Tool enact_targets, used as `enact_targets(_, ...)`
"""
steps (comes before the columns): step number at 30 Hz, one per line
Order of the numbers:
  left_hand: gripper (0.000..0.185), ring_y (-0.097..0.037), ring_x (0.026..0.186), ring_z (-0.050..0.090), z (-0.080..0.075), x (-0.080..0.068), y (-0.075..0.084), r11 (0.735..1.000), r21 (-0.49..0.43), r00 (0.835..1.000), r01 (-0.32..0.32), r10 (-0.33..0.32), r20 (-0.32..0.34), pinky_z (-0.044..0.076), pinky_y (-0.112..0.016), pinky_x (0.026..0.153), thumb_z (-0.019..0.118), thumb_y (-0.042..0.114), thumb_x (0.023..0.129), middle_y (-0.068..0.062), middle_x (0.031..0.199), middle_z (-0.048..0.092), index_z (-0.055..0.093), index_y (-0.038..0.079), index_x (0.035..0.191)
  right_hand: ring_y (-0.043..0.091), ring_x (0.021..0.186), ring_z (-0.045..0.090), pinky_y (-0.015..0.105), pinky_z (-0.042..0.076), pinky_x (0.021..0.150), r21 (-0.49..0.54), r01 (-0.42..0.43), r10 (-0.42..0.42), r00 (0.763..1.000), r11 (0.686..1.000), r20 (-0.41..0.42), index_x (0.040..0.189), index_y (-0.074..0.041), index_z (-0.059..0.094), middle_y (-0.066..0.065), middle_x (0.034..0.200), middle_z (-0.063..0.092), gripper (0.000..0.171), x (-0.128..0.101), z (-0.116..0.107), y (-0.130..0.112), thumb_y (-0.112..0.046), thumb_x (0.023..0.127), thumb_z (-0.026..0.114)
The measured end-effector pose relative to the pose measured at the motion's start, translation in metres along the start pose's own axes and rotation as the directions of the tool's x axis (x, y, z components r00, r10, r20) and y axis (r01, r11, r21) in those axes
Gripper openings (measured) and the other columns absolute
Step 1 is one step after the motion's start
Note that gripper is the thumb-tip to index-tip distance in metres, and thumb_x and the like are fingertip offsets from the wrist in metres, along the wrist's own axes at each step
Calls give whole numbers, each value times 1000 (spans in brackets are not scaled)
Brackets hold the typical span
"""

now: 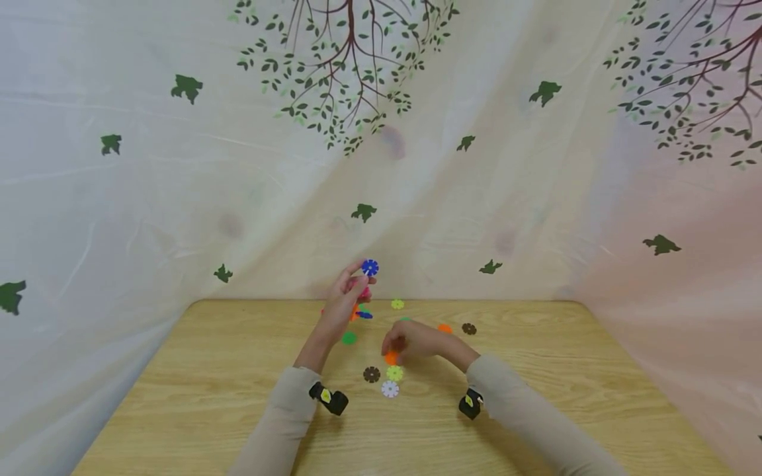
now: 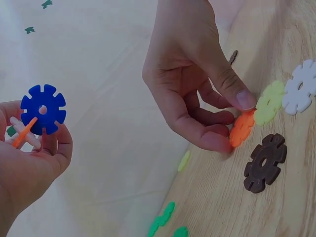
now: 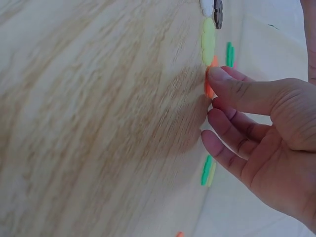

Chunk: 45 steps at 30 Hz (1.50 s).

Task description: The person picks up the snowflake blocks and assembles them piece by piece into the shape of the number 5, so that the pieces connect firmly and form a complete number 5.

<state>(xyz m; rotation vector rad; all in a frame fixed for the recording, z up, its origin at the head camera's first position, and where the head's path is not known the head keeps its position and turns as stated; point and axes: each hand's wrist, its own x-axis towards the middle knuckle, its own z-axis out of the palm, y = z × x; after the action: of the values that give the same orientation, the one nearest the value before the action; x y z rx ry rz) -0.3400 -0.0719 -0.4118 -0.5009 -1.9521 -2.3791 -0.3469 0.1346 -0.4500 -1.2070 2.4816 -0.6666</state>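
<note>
Notched discs lie scattered over a wooden tabletop (image 1: 178,396), behind which hangs a leaf-patterned cloth (image 1: 297,218). Nearest the person are a brown disc (image 1: 372,375), a yellow disc (image 1: 395,373) and a white disc (image 1: 390,389); a green disc (image 1: 349,338) lies farther out, and a second yellow disc (image 1: 397,304) near the far edge. Beyond the right forearm lie an orange disc (image 1: 444,328) and a second brown disc (image 1: 469,328). From the head, the left hand (image 1: 346,297) partly hides a cluster of coloured pieces. That hand, raised above the tabletop, grips a blue disc (image 1: 370,267) together with an orange and a pale piece. The right hand (image 1: 417,338) reaches low from the right, wrist bent, thumb and fingers pinching another orange disc (image 1: 391,357) just beside the nearer yellow one.
</note>
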Motion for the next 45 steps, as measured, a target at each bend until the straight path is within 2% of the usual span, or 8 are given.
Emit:
enact_targets(7, 43, -19, 88, 53, 1, -1, -3, 1000, 11, 1000, -9, 9, -4, 50, -35, 89, 49, 27, 98, -12, 116, 55, 41, 23, 140, 10, 87, 52, 23, 45, 80, 12, -57, 57, 998, 998, -11, 95, -15, 68, -4, 92, 62, 23, 0, 4, 4, -5, 75, 75)
enact_targets(13, 38, -21, 87, 52, 0, -2, -5, 1000, 0, 1000, 0, 0, -12, 44, -48, 97, 52, 27, 97, -13, 114, 53, 47, 31, 134, 10, 88, 53, 21, 46, 80, 18, -37, 37, 999, 999, -24, 100, -16, 68, -4, 94, 62, 24, 0, 8, 7, -7, 78, 73)
enact_targets(18, 44, -25, 91, 53, -1, -2, -7, 1000, 22, 1000, -3, 3, -4, 51, -30, 88, 55, 28, 95, -21, 119, 50, 45, 26, 138, 10, 85, 52, 22, 46, 77, 36, -51, 52, 998, 998, -30, 98, -13, 66, -2, 93, 60, 22, -1, 9, 6, -8, 79, 74)
enact_targets(21, 45, -26, 92, 54, -2, -2, -8, 999, 36, 1000, -6, 6, -2, 51, -26, 84, 56, 28, 94, -21, 121, 50, 45, 24, 138, 11, 83, 53, 22, 46, 75, 79, -62, 65, 997, 995, -45, 96, -11, 64, -1, 91, 61, 22, 0, 10, 7, -7, 77, 75)
enact_targets(31, 45, -30, 96, 52, -3, -3, -2, 999, 34, 1000, 14, -14, 7, 48, -37, 92, 51, 26, 97, -8, 116, 55, 41, 22, 140, 12, 81, 56, 25, 49, 74, 184, -71, 100, 983, 980, -154, 93, -12, 65, -2, 88, 64, 22, 4, 13, 11, 1, 76, 72)
enact_targets(37, 49, -22, 90, 52, -4, 0, -3, 999, 45, 1000, 14, -14, -8, 43, -47, 98, 50, 28, 97, -8, 114, 54, 36, 18, 143, 12, 83, 59, 27, 50, 77, 229, -45, 106, 960, 972, -261, 94, -11, 67, -1, 88, 66, 20, 10, 10, 9, 2, 79, 69)
enact_targets(40, 49, -20, 88, 53, -4, 0, -3, 999, 47, 1000, 3, -2, -15, 46, -43, 95, 50, 27, 98, -8, 113, 54, 36, 17, 143, 11, 81, 59, 25, 50, 75, 263, -33, 121, 939, 964, -323, 95, -11, 69, 0, 89, 67, 18, 13, 6, 6, -1, 79, 71)
enact_targets(45, 48, -20, 88, 52, -4, 0, 0, 999, 43, 1000, 15, -15, -9, 48, -35, 91, 49, 25, 98, -8, 113, 54, 35, 17, 144, 12, 74, 61, 25, 53, 69, 405, 32, 148, 902, 914, -406, 99, -3, 69, 11, 88, 69, 20, 14, -6, -1, -3, 79, 72)
